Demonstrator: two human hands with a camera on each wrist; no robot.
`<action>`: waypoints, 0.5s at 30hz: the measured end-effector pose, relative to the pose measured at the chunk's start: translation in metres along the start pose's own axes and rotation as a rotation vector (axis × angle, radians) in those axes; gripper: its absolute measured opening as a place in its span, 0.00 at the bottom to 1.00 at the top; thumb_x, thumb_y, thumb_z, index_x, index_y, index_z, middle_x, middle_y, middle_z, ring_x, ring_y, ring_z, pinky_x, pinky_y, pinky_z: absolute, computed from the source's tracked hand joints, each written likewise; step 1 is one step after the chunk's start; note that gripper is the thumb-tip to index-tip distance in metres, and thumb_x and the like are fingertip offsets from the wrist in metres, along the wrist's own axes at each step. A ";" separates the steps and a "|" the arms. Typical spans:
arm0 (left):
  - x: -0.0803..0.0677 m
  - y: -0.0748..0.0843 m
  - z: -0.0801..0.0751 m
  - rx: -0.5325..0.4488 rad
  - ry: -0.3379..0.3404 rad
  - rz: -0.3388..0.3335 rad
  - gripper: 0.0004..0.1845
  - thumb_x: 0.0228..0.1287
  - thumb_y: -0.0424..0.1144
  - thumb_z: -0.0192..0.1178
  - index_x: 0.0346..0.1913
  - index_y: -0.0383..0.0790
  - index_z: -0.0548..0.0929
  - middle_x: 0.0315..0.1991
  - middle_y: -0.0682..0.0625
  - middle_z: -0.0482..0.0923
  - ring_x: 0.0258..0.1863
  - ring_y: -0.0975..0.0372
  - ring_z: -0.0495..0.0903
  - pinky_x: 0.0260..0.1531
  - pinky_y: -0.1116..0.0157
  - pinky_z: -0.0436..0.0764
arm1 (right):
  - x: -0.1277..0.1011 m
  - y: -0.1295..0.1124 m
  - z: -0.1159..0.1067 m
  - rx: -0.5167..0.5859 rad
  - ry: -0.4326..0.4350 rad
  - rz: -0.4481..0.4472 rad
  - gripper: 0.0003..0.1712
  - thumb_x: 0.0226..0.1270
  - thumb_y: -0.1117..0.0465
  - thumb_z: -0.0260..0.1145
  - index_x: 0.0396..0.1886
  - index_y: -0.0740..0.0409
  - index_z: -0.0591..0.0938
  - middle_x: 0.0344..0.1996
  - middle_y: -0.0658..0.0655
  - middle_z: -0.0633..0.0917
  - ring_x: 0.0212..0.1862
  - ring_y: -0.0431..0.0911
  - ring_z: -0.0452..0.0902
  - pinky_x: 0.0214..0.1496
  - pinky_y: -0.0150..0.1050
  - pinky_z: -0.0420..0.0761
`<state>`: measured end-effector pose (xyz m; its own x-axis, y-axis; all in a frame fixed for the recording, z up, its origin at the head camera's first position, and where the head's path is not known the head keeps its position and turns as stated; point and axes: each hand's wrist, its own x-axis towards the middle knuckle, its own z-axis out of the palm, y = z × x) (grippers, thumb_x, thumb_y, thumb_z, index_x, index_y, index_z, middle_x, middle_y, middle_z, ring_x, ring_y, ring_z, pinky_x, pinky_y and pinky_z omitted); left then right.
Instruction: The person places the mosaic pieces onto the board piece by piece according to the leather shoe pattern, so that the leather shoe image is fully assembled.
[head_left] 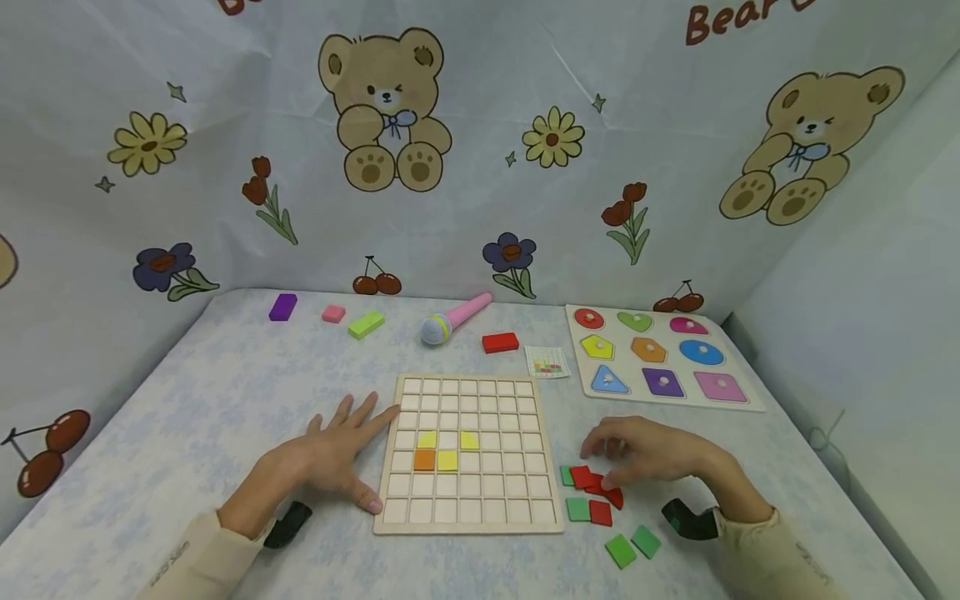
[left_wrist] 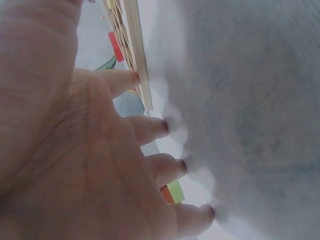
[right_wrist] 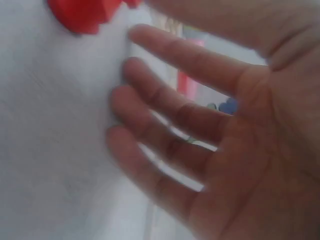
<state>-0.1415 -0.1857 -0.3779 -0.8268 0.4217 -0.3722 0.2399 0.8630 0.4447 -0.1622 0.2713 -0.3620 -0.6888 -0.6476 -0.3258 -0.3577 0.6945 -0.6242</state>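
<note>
A wooden grid board (head_left: 510, 487) lies mid-table. Three yellow square tiles, one of them this tile (head_left: 447, 461), and an orange tile (head_left: 424, 460) sit in its cells. My left hand (head_left: 327, 457) is spread beside the board, its index finger and thumb touching the left edge. To the board's right, my right hand (head_left: 643, 452) hovers over a small heap of red tiles (head_left: 600, 486), the thumb close to them, fingers loosely bent. Green tiles (head_left: 577, 509) lie among and below the red ones. In the right wrist view nothing shows between the fingers (right_wrist: 165, 95).
A pattern card (head_left: 547, 362) and a red block (head_left: 500, 342) lie behind the board, near a pink toy microphone (head_left: 457, 318). A shape puzzle board (head_left: 675, 398) is at the back right. Purple (head_left: 282, 307), pink (head_left: 333, 313) and light green (head_left: 366, 325) blocks stand at the back left.
</note>
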 end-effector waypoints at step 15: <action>-0.001 -0.002 0.000 -0.003 0.006 0.021 0.70 0.37 0.62 0.79 0.81 0.51 0.46 0.81 0.36 0.33 0.78 0.33 0.30 0.63 0.24 0.36 | 0.026 -0.025 0.025 -0.096 0.045 0.013 0.13 0.61 0.55 0.74 0.44 0.42 0.81 0.36 0.45 0.78 0.41 0.41 0.73 0.42 0.33 0.77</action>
<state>-0.1406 -0.1877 -0.3783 -0.8248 0.4382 -0.3573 0.2562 0.8530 0.4547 -0.1556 0.2295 -0.3725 -0.7209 -0.6248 -0.2998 -0.4058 0.7313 -0.5483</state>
